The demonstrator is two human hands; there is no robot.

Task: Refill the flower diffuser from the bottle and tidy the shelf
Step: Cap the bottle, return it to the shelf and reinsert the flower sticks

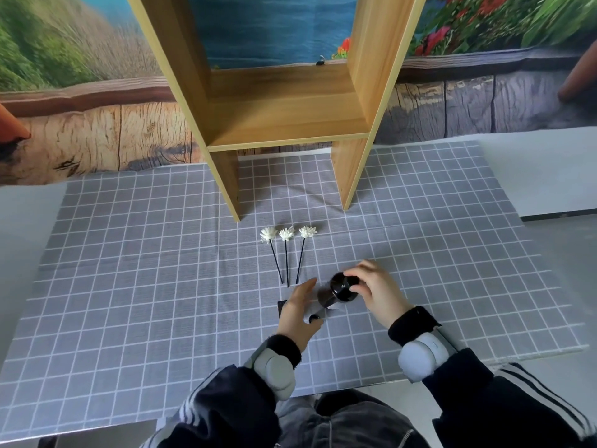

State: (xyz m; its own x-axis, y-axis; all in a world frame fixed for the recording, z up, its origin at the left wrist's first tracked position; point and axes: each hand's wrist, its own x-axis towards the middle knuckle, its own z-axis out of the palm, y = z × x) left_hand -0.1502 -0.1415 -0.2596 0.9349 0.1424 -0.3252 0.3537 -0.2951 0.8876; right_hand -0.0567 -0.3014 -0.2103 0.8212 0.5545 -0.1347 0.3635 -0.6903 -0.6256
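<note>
On checked cloth: right hand grips glossy dark bottle.

A table carries a grey cloth with a white grid, spread flat with a few creases. On the cloth stands a wooden shelf unit on two side panels, its lower board bare. Just in front of it three white flower sticks lie side by side, heads toward the shelf, dark stems pointing toward the person.
</note>
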